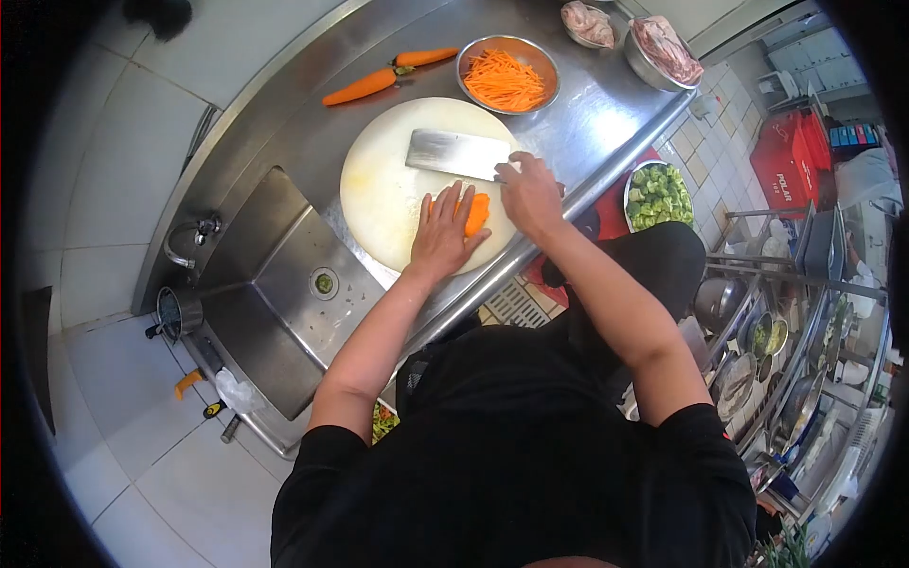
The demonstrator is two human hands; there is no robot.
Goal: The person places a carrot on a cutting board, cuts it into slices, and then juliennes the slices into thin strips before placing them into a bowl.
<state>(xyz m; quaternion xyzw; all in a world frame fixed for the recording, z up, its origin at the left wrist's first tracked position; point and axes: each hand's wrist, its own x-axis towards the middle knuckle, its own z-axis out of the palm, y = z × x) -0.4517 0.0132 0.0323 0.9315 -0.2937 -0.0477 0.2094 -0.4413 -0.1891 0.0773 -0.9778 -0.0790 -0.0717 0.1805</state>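
A round white cutting board point(379, 189) lies on the steel counter. On it, my left hand point(443, 232) lies with its fingers spread, against and partly over orange carrot pieces point(477, 216). The fingers of my right hand point(530, 194) are wrapped round the handle end of a cleaver point(454, 151), whose broad blade points left over the board, above the carrot. The handle itself is mostly hidden by my hand. Behind the board stands a metal bowl point(552, 71) of shredded carrot point(504, 79). Two whole carrots point(360, 87) lie to its left.
A steel sink point(284, 312) with a faucet point(194, 237) adjoins the board at left. Bowls of raw meat point(666, 49) stand at the counter's far right. Below the counter edge point(606, 182) is a bowl of chopped green vegetables point(659, 197). Shelves with pans stand at right.
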